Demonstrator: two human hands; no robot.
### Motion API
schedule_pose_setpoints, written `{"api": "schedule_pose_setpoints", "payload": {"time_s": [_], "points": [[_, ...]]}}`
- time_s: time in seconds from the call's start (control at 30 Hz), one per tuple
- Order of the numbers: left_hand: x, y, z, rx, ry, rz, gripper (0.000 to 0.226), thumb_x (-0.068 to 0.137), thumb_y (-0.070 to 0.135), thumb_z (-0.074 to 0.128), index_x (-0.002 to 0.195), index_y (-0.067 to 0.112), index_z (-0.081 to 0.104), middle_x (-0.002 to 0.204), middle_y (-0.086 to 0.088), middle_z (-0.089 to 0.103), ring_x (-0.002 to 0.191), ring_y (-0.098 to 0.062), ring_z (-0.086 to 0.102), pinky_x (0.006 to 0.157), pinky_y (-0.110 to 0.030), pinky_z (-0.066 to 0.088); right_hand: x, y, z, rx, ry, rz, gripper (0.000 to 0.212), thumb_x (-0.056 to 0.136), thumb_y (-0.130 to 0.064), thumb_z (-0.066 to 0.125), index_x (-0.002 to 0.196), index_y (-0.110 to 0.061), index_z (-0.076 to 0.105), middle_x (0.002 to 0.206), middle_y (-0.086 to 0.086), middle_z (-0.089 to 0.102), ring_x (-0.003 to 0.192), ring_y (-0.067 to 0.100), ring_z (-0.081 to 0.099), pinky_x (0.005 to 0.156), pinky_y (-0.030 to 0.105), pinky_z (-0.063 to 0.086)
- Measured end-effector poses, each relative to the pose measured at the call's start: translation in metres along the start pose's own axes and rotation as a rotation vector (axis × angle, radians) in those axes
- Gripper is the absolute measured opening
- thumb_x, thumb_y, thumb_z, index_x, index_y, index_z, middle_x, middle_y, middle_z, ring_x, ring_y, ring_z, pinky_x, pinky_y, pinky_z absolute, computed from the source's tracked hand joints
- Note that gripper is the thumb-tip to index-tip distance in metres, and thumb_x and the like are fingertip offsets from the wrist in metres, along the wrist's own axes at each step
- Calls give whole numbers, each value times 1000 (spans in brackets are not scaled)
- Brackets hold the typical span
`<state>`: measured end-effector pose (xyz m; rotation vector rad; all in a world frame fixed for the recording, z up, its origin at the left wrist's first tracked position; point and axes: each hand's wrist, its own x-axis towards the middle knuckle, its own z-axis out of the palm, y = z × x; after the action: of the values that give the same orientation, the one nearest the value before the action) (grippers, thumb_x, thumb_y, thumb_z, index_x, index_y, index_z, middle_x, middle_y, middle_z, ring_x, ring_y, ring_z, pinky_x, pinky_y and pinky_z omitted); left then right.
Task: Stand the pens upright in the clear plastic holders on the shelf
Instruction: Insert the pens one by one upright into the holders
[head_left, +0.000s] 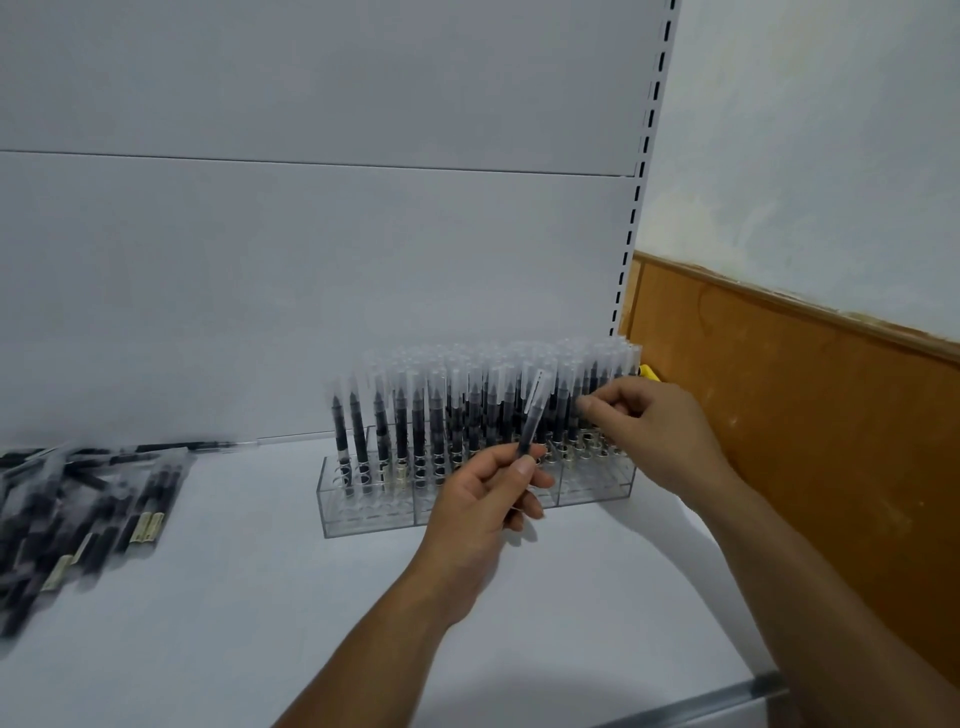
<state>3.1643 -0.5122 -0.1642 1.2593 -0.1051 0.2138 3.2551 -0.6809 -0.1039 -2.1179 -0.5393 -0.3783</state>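
Head view: you face a white shelf (260, 597) with a white back panel; a wooden panel (805, 415) stands past its right edge.
Holders: a row of clear plastic holders (374, 512) stands toward the back right of the shelf, its right end near the right edge. The clear walls show the ringed slots inside.
Standing pens: the pens in the holders (415, 415) stand upright, packed in rows, with dark barrels and frosted clear caps on top; the front left slots look sparser.
Held pen: your left hand (483, 509) pinches one pen (531, 421) low on its barrel between thumb and fingers, the other fingers curled. It tilts slightly right, cap up, in front of the middle of the holders.
Right hand: your right hand (649, 431) reaches to the standing pens at the right end, fingertips closed together at a cap; motion blur hides whether they actually grip it.
Loose pens: a blurred heap of loose pens (78, 509) lies flat at the left edge of the shelf, dark with pale ends.
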Motion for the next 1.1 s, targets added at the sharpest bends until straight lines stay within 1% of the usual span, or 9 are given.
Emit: {"api": "schedule_pose_setpoints", "payload": {"time_s": [0.13, 0.3, 0.4, 0.47, 0.6, 0.7, 0.8, 0.97, 1.1], "points": [[-1, 1, 1, 21, 0, 7, 18, 93, 19, 59, 108, 16, 70, 85, -1, 71, 64, -8, 59, 55, -15, 44, -12, -13, 7, 335, -205, 16, 14, 82, -39, 72, 86, -26, 76, 70, 12, 58, 62, 7, 54, 59, 19, 48], [-2, 2, 2, 50, -4, 4, 17, 94, 19, 58, 107, 15, 69, 86, -1, 71, 65, -9, 58, 56, -16, 44, -15, -18, 14, 431, -262, -1, 17, 77, -40, 74, 85, -26, 76, 73, 2, 62, 67, 7, 56, 62, 16, 46], [-2, 3, 4, 66, -4, 4, 16, 96, 17, 56, 107, 14, 67, 85, 0, 71, 65, -9, 59, 56, -17, 45, -15, -18, 15, 422, -263, -28, 8, 84, -30, 73, 84, -22, 75, 74, -3, 67, 70, 8, 60, 64, 18, 49], [-3, 4, 6, 43, -5, 12, 17, 96, 14, 55, 108, 15, 66, 85, 0, 72, 67, -9, 62, 56, -17, 47, -16, -19, 14, 445, -261, -33, 8, 86, -25, 71, 85, -17, 73, 69, -2, 65, 61, 7, 55, 55, 17, 45], [-7, 4, 14, 76, 19, 61, 27, 93, 10, 59, 117, 21, 63, 102, -3, 73, 85, -11, 69, 70, -18, 53, -12, -19, 0, 605, -36, 47, 12, 91, -20, 65, 88, -10, 69, 74, 10, 65, 47, 7, 49, 44, 17, 39], [-14, 1, 14, 510, 42, 264, 26, 91, 32, 62, 117, 37, 62, 111, 18, 67, 101, -3, 64, 85, -16, 50, -4, -13, -14, 596, 176, 41, 11, 93, -19, 62, 87, -10, 66, 57, -5, 54, 44, 3, 43, 41, 15, 37], [-16, 1, 11, 986, 119, 482, 33, 90, 49, 51, 120, 41, 60, 118, 34, 54, 118, 10, 46, 100, -6, 26, 3, -4, -22, 472, 276, -15, 7, 93, -21, 63, 89, -16, 67, 61, -8, 56, 50, 4, 47, 45, 14, 41], [-14, -2, 4, 1356, 155, 432, 46, 91, 47, 45, 132, 30, 56, 138, 14, 49, 132, -9, 35, 112, -26, 9, 14, 7, -17, 193, 292, -78, 4, 91, -26, 65, 88, -25, 64, 79, -8, 64, 70, 10, 59, 52, 14, 46], [-15, -5, 2, 1443, 136, 381, 50, 89, 47, 47, 136, 31, 53, 140, 10, 49, 133, -14, 37, 114, -33, 11, 20, 11, -11, 104, 290, -84, 5, 92, -28, 65, 88, -27, 64, 82, -7, 66, 79, 18, 64, 68, 36, 54]]}}
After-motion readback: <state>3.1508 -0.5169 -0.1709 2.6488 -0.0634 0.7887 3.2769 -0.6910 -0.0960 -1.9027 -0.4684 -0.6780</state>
